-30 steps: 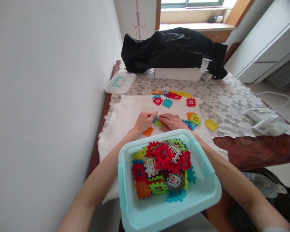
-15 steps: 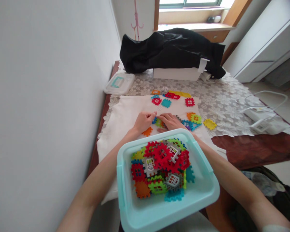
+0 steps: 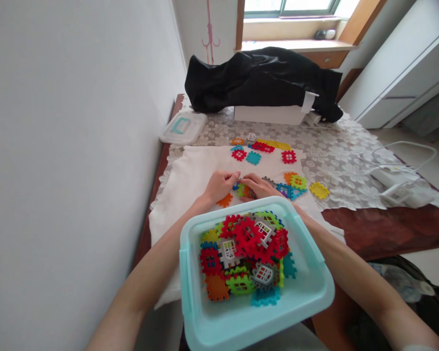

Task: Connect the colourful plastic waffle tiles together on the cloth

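Note:
Beyond the turquoise bin (image 3: 307,297), both of my hands are close together over the white cloth (image 3: 197,170). My left hand (image 3: 221,185) is closed, thumb and fingers pressed together beside a small blue piece (image 3: 236,186); what it grips is too small to make out. My right hand (image 3: 256,185) has its fingers bent over green and orange toothed pieces (image 3: 246,191), partly hidden under it. An orange piece (image 3: 225,200) lies just below my left hand. Red, green, grey and orange window pieces (image 3: 247,234) are heaped inside the bin.
Loose pieces, including a red one (image 3: 289,156) and a yellow one (image 3: 319,190), lie around the hands. A clear lid (image 3: 185,128) rests at the back left. Black fabric (image 3: 256,80) covers a white box behind. A white device (image 3: 398,180) stands right; the wall borders the left.
The whole view has shifted slightly, with the scene a little lower in the frame. My right hand's fingers have moved slightly over the pieces, and the left keeps its closed pose.

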A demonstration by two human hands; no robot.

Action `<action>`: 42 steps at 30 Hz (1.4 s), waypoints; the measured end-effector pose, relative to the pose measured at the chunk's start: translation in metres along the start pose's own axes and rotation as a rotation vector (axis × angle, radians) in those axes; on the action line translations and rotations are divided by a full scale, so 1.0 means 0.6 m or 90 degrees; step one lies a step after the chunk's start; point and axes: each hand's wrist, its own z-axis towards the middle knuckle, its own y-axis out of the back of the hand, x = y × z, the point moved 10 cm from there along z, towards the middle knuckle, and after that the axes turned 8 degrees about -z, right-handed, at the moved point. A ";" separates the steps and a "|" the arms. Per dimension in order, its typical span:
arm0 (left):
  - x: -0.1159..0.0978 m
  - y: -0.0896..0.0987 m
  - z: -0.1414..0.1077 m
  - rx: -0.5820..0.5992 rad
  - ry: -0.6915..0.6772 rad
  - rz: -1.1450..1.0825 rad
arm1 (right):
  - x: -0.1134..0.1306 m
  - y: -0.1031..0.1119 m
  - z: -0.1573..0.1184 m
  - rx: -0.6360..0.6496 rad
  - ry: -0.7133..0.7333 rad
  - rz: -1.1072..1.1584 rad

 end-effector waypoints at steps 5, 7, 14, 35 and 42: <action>0.001 0.000 0.001 0.003 -0.001 0.008 | 0.002 -0.004 0.001 0.002 0.019 -0.011; 0.003 -0.001 0.001 0.005 -0.002 0.014 | -0.001 -0.012 0.001 0.013 0.023 -0.027; -0.003 -0.003 -0.001 0.011 -0.008 0.017 | -0.011 -0.027 0.001 0.066 -0.002 -0.073; -0.011 -0.007 -0.006 0.031 -0.027 0.076 | -0.024 0.071 -0.009 -0.156 -0.186 0.479; -0.012 -0.011 -0.009 0.037 -0.027 0.097 | -0.029 0.074 -0.012 -0.159 -0.170 0.676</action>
